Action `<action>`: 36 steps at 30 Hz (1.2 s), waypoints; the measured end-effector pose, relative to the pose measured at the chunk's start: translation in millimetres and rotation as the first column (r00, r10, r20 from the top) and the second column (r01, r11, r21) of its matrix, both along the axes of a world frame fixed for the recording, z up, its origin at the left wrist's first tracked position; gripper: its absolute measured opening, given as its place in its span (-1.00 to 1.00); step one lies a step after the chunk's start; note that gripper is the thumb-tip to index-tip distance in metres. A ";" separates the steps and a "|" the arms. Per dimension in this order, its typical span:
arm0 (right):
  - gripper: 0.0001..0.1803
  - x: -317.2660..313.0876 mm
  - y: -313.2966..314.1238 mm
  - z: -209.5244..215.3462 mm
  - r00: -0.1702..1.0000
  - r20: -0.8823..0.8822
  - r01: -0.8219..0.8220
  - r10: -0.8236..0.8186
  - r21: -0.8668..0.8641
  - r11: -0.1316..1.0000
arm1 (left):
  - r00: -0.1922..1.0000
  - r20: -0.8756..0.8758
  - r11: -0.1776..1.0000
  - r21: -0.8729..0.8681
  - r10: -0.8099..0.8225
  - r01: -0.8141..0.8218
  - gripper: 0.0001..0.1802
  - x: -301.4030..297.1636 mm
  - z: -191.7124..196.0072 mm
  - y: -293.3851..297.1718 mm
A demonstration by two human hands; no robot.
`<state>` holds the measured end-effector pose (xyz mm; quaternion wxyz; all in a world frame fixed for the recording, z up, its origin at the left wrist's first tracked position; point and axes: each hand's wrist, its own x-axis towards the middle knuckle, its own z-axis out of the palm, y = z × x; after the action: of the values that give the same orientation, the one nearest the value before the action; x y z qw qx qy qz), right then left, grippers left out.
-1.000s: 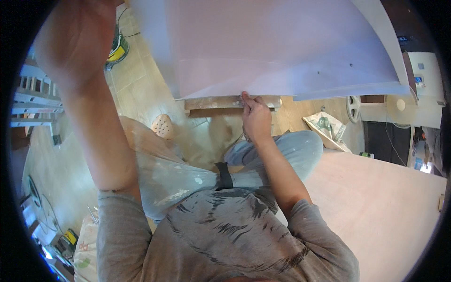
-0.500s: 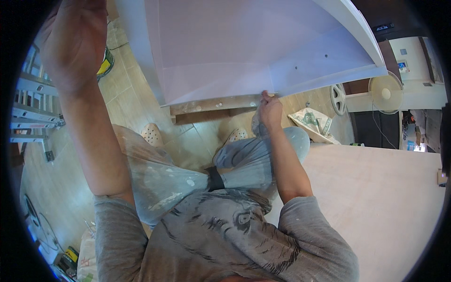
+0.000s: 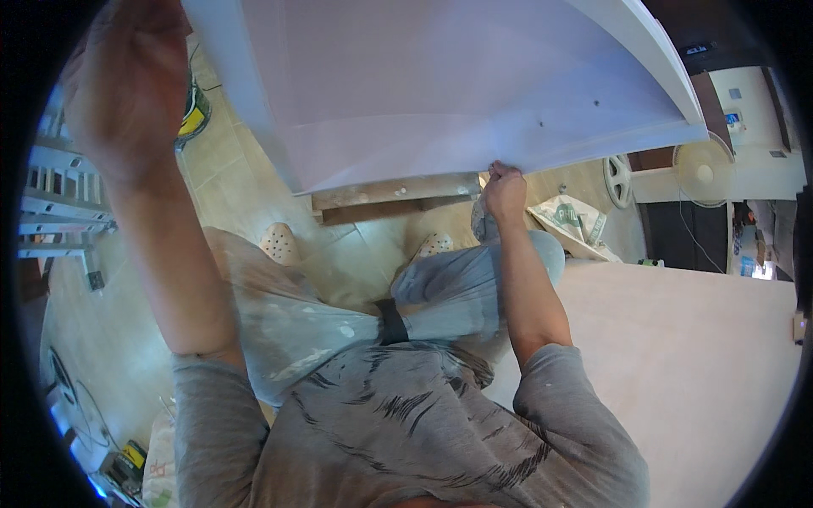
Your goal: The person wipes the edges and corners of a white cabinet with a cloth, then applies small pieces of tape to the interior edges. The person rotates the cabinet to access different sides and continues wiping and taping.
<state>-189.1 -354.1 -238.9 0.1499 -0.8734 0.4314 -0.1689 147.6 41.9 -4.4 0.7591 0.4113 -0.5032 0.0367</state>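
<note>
A large white open-fronted cabinet (image 3: 381, 85) stands tilted in front of me. My right hand (image 3: 506, 193) has its fingers curled round the cabinet's near lower edge. High on the left, my left hand (image 3: 127, 85) is raised close to the camera beside the cabinet's left side. Its fingers run out at the top of the picture, so their grip is hidden. Below the cabinet's near edge shows a worn wooden block or low stand (image 3: 398, 193) on the floor.
An aluminium ladder (image 3: 63, 203) and a paint bucket (image 3: 195, 114) are on the left. To the right are a pale sack (image 3: 572, 222), a wheel-like grey disc (image 3: 618, 182), a fan (image 3: 703, 173) and a broad pale board (image 3: 669, 356) beside me. My feet (image 3: 279, 244) are under the cabinet's near side.
The cabinet's near right corner has shifted slightly right, and my right hand has moved right with its edge. My left hand stays raised at the upper left.
</note>
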 end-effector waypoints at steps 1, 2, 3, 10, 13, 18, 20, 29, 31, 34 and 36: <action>-0.71 1.1 0.8 -1.5 1.000 -0.020 -0.005 0.005 -0.016 1.000 | 1.000 -0.002 1.000 0.001 -0.011 0.011 -0.44 1.1 -0.1 -0.7; -0.72 6.5 11.8 0.2 0.998 -0.045 -0.051 0.050 -0.017 0.999 | 1.000 -0.006 1.000 0.005 -0.022 0.022 -0.44 2.2 0.6 -0.3; -0.72 17.9 34.1 7.2 0.993 -0.064 -0.100 0.099 -0.011 0.995 | 1.000 -0.003 0.999 0.013 -0.029 0.029 -0.44 1.7 2.3 1.5; -0.35 71.8 169.6 -11.4 0.859 -0.150 -0.485 0.489 0.061 0.872 | 0.879 -0.025 0.876 0.073 -0.476 0.476 -0.44 13.3 12.0 9.3; -0.46 103.6 221.4 18.8 0.795 -0.043 -0.580 0.606 0.243 0.778 | 0.859 -0.048 0.858 0.051 -0.509 0.511 -0.40 15.3 13.3 15.4; -0.66 135.3 200.6 28.5 0.750 0.109 -0.660 0.652 0.187 0.728 | 0.999 -0.023 0.999 0.002 -0.034 0.034 -0.39 1.8 7.8 1.0; -0.69 152.2 183.9 35.8 0.838 0.165 -0.546 0.521 0.260 0.796 | 0.998 -0.031 0.998 0.005 0.055 -0.055 -0.38 0.5 7.1 -0.4; -0.67 157.5 229.4 25.2 0.801 -0.133 -0.554 0.583 0.202 0.808 | 0.906 -0.092 0.910 0.000 -0.412 0.414 -0.39 16.4 0.3 18.8; -0.65 145.3 235.7 26.9 0.756 -0.129 -0.612 0.642 0.209 0.763 | 0.871 -0.064 0.870 0.044 -0.488 0.491 -0.41 14.5 1.5 21.3; -0.61 117.8 223.7 37.6 0.706 -0.107 -0.675 0.700 0.201 0.710 | 0.920 -0.044 0.915 0.090 -0.390 0.392 -0.41 11.1 4.2 23.6; -0.58 104.0 207.6 32.4 0.704 -0.103 -0.684 0.702 0.163 0.711 | 0.999 -0.035 0.993 0.119 0.021 -0.017 -0.41 -17.8 15.8 -0.2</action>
<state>-85.1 -146.5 -206.5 0.2168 -0.9720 0.0903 -0.0058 129.9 41.6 11.4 0.7419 0.4610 -0.4868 0.0064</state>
